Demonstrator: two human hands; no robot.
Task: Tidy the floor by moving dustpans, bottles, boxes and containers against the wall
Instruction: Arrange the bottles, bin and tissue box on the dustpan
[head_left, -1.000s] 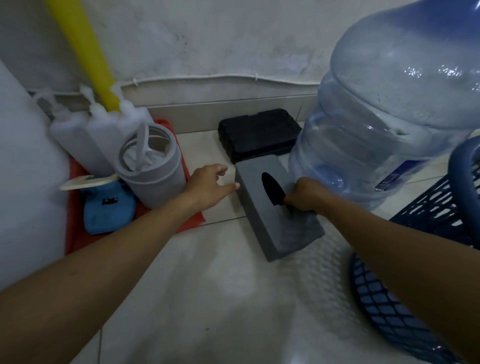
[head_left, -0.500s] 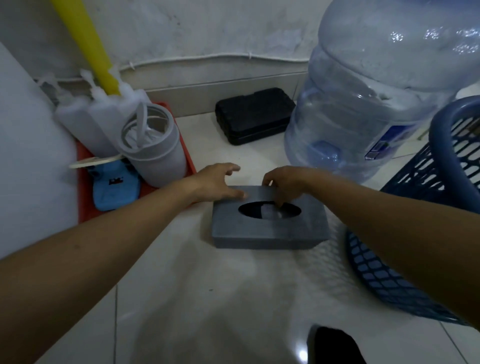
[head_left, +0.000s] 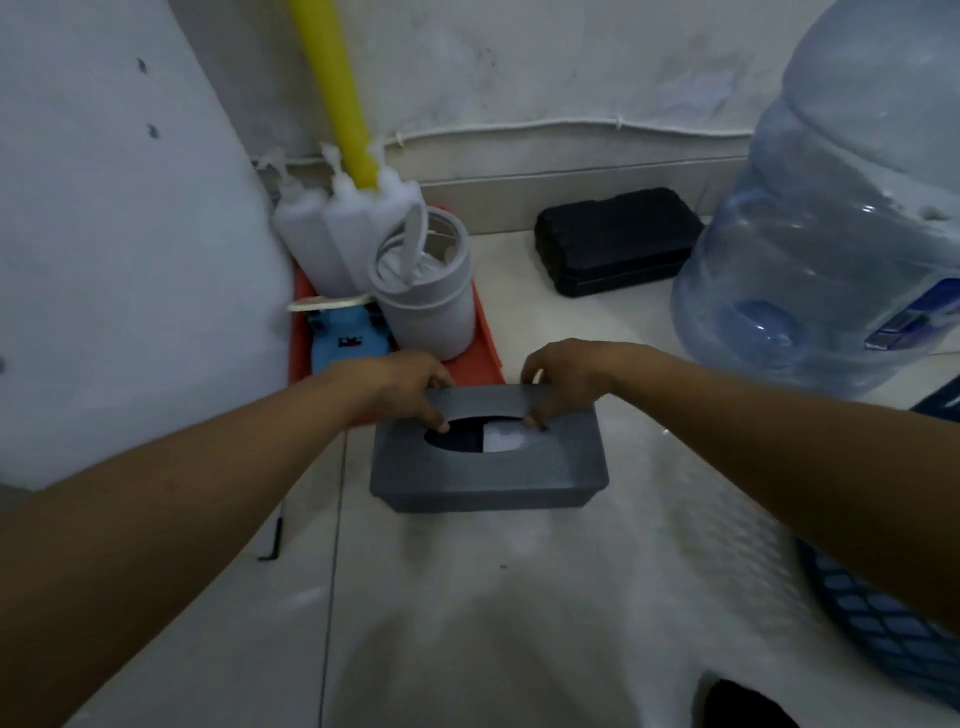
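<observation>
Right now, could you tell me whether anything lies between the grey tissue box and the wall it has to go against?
Straight behind the grey tissue box, held by both the left hand and right hand, the floor strip looks bare. The black case and grey cylindrical container flank that path.

Two bare forearms are showing from the lower corners, with no sleeves, watch or bracelet covering them. The left hand (head_left: 410, 387) and the right hand (head_left: 563, 382) are wearing no gloves or rings, short fingernails showing.
</observation>
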